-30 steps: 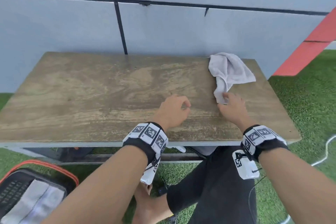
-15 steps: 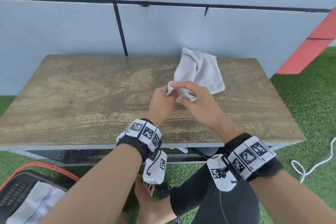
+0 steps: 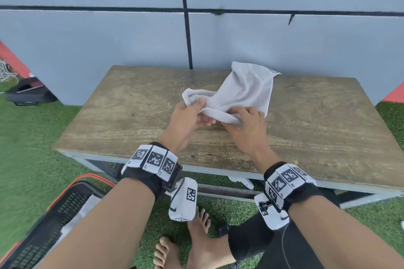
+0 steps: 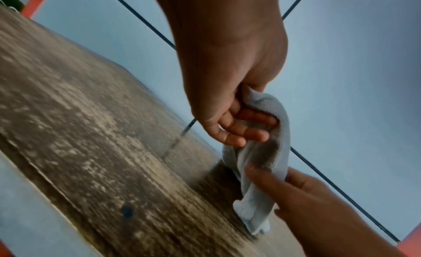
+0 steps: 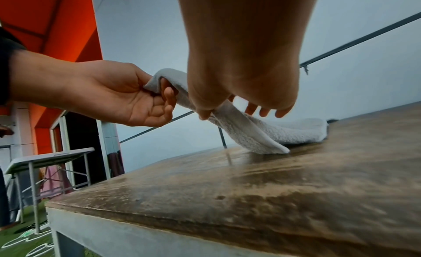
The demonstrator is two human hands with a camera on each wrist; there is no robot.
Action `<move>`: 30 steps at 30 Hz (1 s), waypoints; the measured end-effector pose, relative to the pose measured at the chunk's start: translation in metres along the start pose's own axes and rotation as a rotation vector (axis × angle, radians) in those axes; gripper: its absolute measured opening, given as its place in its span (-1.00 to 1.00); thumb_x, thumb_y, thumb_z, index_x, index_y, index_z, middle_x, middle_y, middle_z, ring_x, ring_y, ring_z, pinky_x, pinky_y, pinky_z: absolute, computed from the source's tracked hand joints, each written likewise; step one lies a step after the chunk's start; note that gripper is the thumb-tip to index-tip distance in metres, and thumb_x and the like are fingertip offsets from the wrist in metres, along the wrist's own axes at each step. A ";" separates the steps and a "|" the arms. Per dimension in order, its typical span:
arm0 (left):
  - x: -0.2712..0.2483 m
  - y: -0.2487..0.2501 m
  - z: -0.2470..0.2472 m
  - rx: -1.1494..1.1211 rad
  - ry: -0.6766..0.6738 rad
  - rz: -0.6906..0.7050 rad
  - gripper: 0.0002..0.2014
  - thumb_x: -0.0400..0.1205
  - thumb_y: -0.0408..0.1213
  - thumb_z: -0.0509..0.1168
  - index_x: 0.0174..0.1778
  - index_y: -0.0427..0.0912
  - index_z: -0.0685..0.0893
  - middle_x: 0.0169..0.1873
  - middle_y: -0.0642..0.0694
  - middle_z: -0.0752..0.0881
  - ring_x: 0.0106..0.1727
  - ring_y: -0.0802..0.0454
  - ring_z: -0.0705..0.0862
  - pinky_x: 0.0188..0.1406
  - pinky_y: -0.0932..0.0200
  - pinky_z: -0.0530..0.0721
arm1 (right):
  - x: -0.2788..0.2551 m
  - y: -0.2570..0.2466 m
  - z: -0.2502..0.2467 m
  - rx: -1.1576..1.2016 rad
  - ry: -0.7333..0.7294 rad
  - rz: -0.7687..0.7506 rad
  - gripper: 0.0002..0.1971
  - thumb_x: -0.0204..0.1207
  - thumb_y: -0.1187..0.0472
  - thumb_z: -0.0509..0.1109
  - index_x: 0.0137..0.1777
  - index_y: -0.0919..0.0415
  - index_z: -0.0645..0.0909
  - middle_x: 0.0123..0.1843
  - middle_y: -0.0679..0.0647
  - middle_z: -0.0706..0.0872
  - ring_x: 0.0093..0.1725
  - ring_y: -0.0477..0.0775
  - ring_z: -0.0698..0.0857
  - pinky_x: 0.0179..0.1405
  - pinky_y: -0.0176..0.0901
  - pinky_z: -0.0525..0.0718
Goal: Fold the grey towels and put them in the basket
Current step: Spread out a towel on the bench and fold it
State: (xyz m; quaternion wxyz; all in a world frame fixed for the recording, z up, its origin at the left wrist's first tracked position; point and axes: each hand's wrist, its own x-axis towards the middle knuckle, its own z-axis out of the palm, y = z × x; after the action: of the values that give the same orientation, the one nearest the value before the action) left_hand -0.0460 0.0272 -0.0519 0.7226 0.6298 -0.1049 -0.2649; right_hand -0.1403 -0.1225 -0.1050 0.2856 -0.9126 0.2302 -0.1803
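A crumpled grey towel (image 3: pixel 244 91) lies on the wooden table (image 3: pixel 131 120), its near edge lifted between both hands. My left hand (image 3: pixel 192 113) grips one end of that edge with thumb over fingers (image 4: pixel 248 129). My right hand (image 3: pixel 247 120) pinches the edge further right, thumb against the cloth (image 5: pixel 205 111). The far part of the grey towel (image 5: pixel 300 131) still rests on the tabletop. The black basket (image 3: pixel 54 220) with an orange rim sits on the grass at lower left, with folded grey cloth (image 3: pixel 76 223) inside, partly hidden by my left forearm.
A grey panelled wall (image 3: pixel 218 35) stands right behind the table. Green artificial grass (image 3: pixel 32 148) surrounds it. My bare feet (image 3: pixel 196 240) are below the table's front edge. A white folding table (image 5: pixel 45 160) stands off to the left.
The right hand dragged the towel from the table's far right toward the middle. The left hand took hold of it, and both hands now lift and spread its near edge.
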 end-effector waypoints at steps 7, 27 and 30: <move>-0.018 0.026 -0.042 -0.144 0.271 0.069 -0.74 0.83 -0.13 0.16 0.21 -0.22 0.65 0.10 -0.26 0.80 -0.03 -0.18 0.84 -0.16 -0.02 0.85 | -0.001 -0.040 -0.002 0.127 -0.021 -0.153 -0.85 0.63 0.26 0.32 0.13 0.05 0.62 -0.22 -0.09 0.68 -0.28 0.00 0.61 -0.37 -0.13 0.45; -0.041 0.018 -0.056 0.650 0.041 0.290 -0.83 0.56 -0.33 0.41 0.05 -0.21 0.76 -0.10 -0.19 0.81 -0.17 0.05 0.67 -0.22 0.22 0.65 | 0.005 -0.121 -0.003 0.308 -0.081 -0.318 -0.62 0.60 0.33 0.30 -0.44 0.03 0.40 -0.40 -0.10 0.44 -0.41 -0.18 0.42 -0.39 -0.34 0.33; -0.041 0.021 -0.064 0.665 0.098 0.352 -0.70 0.60 -0.16 0.33 -0.12 -0.39 0.72 -0.28 -0.34 0.74 -0.34 0.04 0.53 -0.36 0.12 0.47 | 0.007 -0.123 0.000 0.357 -0.106 -0.317 -0.73 0.64 0.30 0.27 -0.33 0.21 0.45 -0.46 -0.06 0.42 -0.47 -0.11 0.33 -0.43 -0.17 0.29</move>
State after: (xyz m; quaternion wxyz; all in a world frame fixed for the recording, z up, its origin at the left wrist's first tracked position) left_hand -0.0443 0.1045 -0.0362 0.5175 0.8142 -0.2568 -0.0577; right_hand -0.0957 -0.0366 -0.0294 0.4222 -0.8807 0.0335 -0.2123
